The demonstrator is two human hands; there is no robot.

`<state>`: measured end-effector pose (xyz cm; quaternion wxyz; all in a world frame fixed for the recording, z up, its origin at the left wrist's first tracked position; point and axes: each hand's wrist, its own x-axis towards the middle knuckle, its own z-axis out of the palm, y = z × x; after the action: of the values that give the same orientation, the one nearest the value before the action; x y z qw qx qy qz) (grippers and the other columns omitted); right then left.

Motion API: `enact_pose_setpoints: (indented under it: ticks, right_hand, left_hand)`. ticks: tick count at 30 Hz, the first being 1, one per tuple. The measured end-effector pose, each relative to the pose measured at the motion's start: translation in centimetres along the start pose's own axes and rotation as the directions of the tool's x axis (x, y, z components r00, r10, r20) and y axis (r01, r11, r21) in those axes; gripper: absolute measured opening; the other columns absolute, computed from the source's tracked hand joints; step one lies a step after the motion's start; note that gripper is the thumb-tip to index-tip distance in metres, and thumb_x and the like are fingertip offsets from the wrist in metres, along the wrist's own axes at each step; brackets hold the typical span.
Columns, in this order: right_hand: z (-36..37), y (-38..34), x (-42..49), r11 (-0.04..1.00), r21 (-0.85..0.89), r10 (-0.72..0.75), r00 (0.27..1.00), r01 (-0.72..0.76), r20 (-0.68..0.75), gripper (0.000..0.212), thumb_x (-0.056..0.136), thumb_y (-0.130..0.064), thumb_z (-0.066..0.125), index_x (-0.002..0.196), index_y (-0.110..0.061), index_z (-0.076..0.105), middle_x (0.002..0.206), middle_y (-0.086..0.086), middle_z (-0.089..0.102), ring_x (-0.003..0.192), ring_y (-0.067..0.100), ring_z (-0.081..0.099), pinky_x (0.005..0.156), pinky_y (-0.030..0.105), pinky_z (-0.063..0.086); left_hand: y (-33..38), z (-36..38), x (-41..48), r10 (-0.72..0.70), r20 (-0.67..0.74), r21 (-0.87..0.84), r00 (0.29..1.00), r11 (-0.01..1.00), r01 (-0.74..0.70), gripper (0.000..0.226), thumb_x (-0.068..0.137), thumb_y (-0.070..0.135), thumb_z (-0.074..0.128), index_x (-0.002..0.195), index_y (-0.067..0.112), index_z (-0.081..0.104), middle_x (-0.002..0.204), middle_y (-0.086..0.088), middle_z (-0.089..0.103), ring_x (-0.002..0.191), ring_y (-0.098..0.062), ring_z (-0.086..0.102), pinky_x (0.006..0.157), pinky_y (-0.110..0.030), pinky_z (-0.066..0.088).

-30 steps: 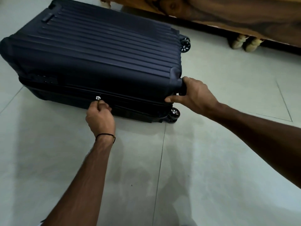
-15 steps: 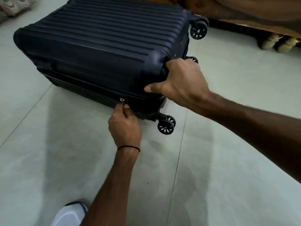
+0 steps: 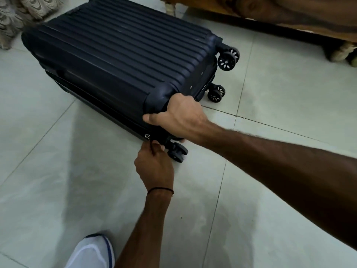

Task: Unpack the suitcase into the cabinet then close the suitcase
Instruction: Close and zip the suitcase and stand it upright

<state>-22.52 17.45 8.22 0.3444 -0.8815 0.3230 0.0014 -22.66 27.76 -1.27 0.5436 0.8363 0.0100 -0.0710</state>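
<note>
The navy hard-shell suitcase (image 3: 119,60) lay flat on the tiled floor (image 3: 58,171), shells together. Our left hand (image 3: 154,169) pinched the zipper pull (image 3: 147,136) at its near wheel-end corner, fingertips pressed together. Our right hand (image 3: 181,117) curled over that corner, thumb stretched along the side.

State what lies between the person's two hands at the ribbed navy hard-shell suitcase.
Head view: between left hand and right hand lie the suitcase's lower corner, silver zipper pull and a black caster wheel.
</note>
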Motion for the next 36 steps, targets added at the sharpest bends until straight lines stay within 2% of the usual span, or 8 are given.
enact_pose_setpoints:
  ticks: [4, 6, 10, 13, 18, 25, 31, 36]
  right_hand:
    - [-1.7, 0.4, 0.4, 0.999, 0.025, 0.024, 1.000, -0.024, 0.020, 0.052, 0.078, -0.063, 0.072, 0.067, -0.016, 0.053, 0.061, -0.005, 0.058, 0.045, 0.009, 0.057, 0.040, 0.023, 0.050]
    - [-2.2, 0.6, 0.5, 0.999, 0.006, 0.031, 0.999, -0.031, 0.035, 0.054, 0.078, -0.065, 0.071, 0.067, -0.015, 0.055, 0.059, -0.003, 0.060, 0.042, 0.010, 0.057, 0.045, 0.023, 0.052]
    - [-2.6, 0.8, 0.5, 0.998, -0.051, 0.044, 0.994, -0.039, 0.096, 0.054, 0.081, -0.065, 0.068, 0.073, -0.014, 0.055, 0.066, -0.002, 0.061, 0.046, 0.010, 0.058, 0.048, 0.024, 0.053]
    - [-3.0, 0.6, 0.2, 0.995, -0.090, 0.059, 0.987, -0.046, 0.151, 0.050, 0.083, -0.062, 0.067, 0.075, -0.017, 0.048, 0.073, 0.000, 0.059, 0.050, 0.010, 0.060, 0.039, 0.021, 0.050]
    - [-4.6, -0.1, 0.7, 0.997, -0.033, 0.069, 0.989, -0.065, 0.133, 0.049, 0.081, -0.058, 0.073, 0.077, -0.016, 0.048, 0.081, 0.003, 0.060, 0.057, 0.015, 0.065, 0.040, 0.023, 0.051]
    - [-4.4, 0.1, 0.6, 0.998, -0.033, 0.061, 0.994, -0.058, 0.095, 0.050, 0.081, -0.061, 0.071, 0.076, -0.016, 0.049, 0.077, 0.001, 0.059, 0.054, 0.013, 0.063, 0.037, 0.018, 0.046]
    - [-1.4, -0.1, 0.0, 0.996, -0.087, 0.011, 0.994, -0.002, 0.106, 0.051, 0.084, -0.065, 0.064, 0.071, -0.019, 0.047, 0.068, -0.006, 0.052, 0.053, 0.005, 0.050, 0.028, 0.011, 0.028]
    - [-0.4, -0.2, 0.1, 0.999, -0.019, -0.044, 0.992, 0.047, 0.116, 0.052, 0.088, -0.068, 0.057, 0.073, -0.018, 0.051, 0.067, -0.006, 0.055, 0.051, 0.005, 0.052, 0.030, 0.011, 0.032]
  left_hand:
    - [-0.1, -0.8, 0.3, 0.084, 0.030, 0.055, 0.996, 0.995, -0.085, 0.025, 0.100, 0.013, 0.048, 0.095, 0.004, 0.070, 0.088, -0.003, 0.071, 0.069, -0.007, 0.055, 0.062, -0.004, 0.038]
    - [-0.4, -1.2, 0.8, 0.124, 0.060, 0.083, 0.990, 0.988, -0.129, 0.026, 0.101, 0.015, 0.048, 0.089, 0.005, 0.068, 0.083, 0.000, 0.069, 0.067, -0.002, 0.055, 0.059, 0.000, 0.035]
    - [-1.1, -1.8, 1.7, 0.183, 0.182, 0.139, 0.966, 0.968, -0.210, 0.028, 0.102, 0.020, 0.047, 0.084, 0.008, 0.063, 0.077, -0.002, 0.066, 0.070, -0.007, 0.058, 0.059, -0.005, 0.034]
    - [-1.0, -1.6, 1.7, 0.215, 0.245, 0.194, 0.946, 0.945, -0.265, 0.026, 0.102, 0.022, 0.047, 0.089, 0.009, 0.065, 0.077, 0.000, 0.062, 0.068, -0.008, 0.054, 0.061, -0.015, 0.035]
    - [-0.4, -0.6, 1.6, 0.268, 0.288, 0.139, 0.919, 0.938, -0.317, 0.026, 0.104, 0.024, 0.044, 0.084, 0.013, 0.058, 0.074, 0.003, 0.058, 0.072, -0.015, 0.055, 0.070, -0.025, 0.039]
    - [0.7, 0.8, -0.1, 0.215, 0.346, 0.092, 0.913, 0.961, -0.261, 0.027, 0.102, 0.023, 0.046, 0.090, 0.006, 0.063, 0.090, -0.011, 0.069, 0.088, -0.026, 0.063, 0.076, -0.028, 0.043]
    - [0.0, 2.6, -1.2, 0.057, 0.430, 0.085, 0.901, 0.991, -0.104, 0.022, 0.096, 0.010, 0.048, 0.090, -0.003, 0.066, 0.088, -0.017, 0.067, 0.086, -0.034, 0.064, 0.071, -0.038, 0.048]
    - [-1.3, 3.1, -0.7, 0.090, 0.292, 0.033, 0.952, 0.994, -0.104, 0.025, 0.092, 0.013, 0.045, 0.090, -0.002, 0.066, 0.090, -0.012, 0.069, 0.086, -0.030, 0.065, 0.078, -0.041, 0.053]
